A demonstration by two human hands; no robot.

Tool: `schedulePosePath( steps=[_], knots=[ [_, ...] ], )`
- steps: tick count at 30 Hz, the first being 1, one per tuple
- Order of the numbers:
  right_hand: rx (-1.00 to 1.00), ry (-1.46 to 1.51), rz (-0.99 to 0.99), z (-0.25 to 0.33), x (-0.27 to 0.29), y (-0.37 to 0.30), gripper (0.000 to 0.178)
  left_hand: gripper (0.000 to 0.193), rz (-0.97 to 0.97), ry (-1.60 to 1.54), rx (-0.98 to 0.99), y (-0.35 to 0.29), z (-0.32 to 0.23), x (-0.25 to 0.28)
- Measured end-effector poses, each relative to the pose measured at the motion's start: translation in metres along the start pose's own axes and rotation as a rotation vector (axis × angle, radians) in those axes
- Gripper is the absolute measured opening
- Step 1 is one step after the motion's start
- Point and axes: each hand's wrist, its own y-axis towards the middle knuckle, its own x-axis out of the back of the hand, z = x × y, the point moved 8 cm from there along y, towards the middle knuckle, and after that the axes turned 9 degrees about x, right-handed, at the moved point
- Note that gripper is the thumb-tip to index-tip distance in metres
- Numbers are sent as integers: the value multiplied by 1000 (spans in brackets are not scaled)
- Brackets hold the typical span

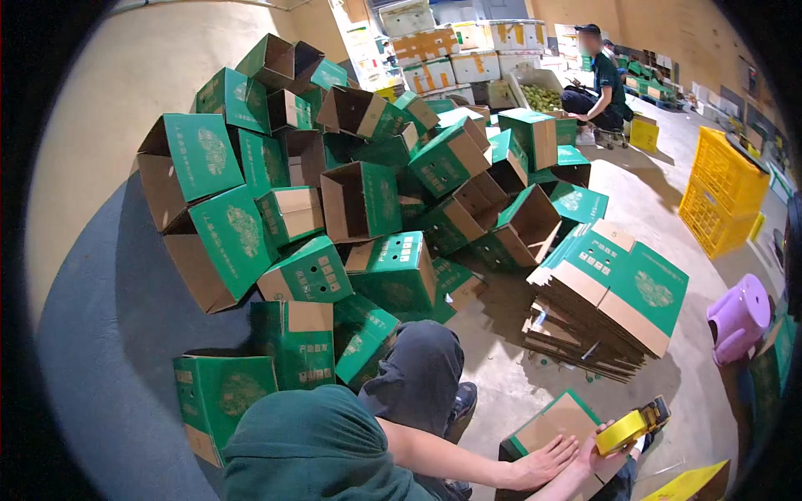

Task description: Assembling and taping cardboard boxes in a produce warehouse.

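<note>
A green-and-brown cardboard box [561, 419] sits low in front of me, close to my legs. My left hand [545, 464] lies flat on its brown face, fingers stretched out. Just right of it, my right hand [598, 457] grips a tape dispenser [650, 414] loaded with a wide yellow roll of tape. The dispenser's dark head points up and away from me, beyond the box's right edge. The lower part of the box is hidden by my hands and forearms.
A big heap of green cartons [359, 200] spreads ahead and left. Flattened cartons [618, 284] are stacked to the right, near a purple stool [739, 313] and yellow crates [723, 192]. Farther back, a person [597, 88] sits beside a bin of round green produce [539, 96].
</note>
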Motion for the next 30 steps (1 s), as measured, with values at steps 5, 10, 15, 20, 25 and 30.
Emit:
schedulePosePath(
  steps=[5,10,15,20,25,30],
  knots=[
    [31,33,-38,31,2,-5,68,66,34,14,-20,11,-11,4],
    [27,147,-104,-20,-2,-1,73,58,193,222,-11,21,19,-11],
    [93,71,-108,5,-11,-8,78,65,284,195,-80,14,-7,8],
    [6,149,-90,15,-22,-13,86,67,118,221,-56,9,-12,-5],
    [-43,-297,-174,21,-19,-12,72,66,32,187,-72,7,-4,2],
    [-330,-768,-244,-47,-81,-32,71,60,71,232,-64,-3,14,-12]
  ],
)
